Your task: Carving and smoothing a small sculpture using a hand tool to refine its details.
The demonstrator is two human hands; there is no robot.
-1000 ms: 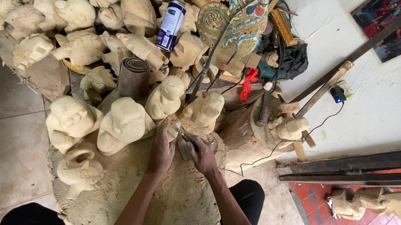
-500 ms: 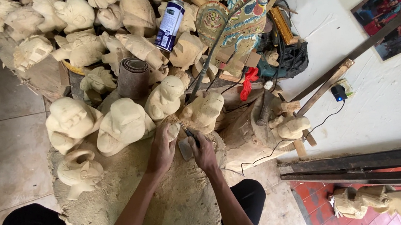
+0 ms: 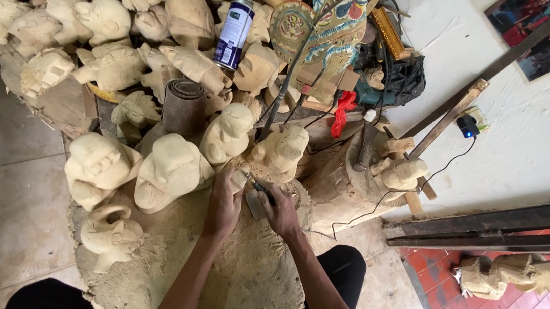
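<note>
A pale wooden figurine [image 3: 279, 152] sits at the centre of the dusty carving block [image 3: 164, 268]. The right hand [image 3: 279, 210] grips a small carving tool [image 3: 256, 192] against it; the left hand [image 3: 224, 204] presses flat beside it. At twelve o'clock stands a spray can [image 3: 234, 31] among unfinished carvings [image 3: 171, 169].

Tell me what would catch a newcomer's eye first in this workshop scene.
First, the crowd of pale carved wooden figures heaped across the top and left, around a sawdust-covered round wooden block. At the block's upper edge, the left hand and right hand meet at one small pale figure, the right with a slim dark tool in its grip. A white-and-blue spray can and a colourful painted carving stand out above.
</note>
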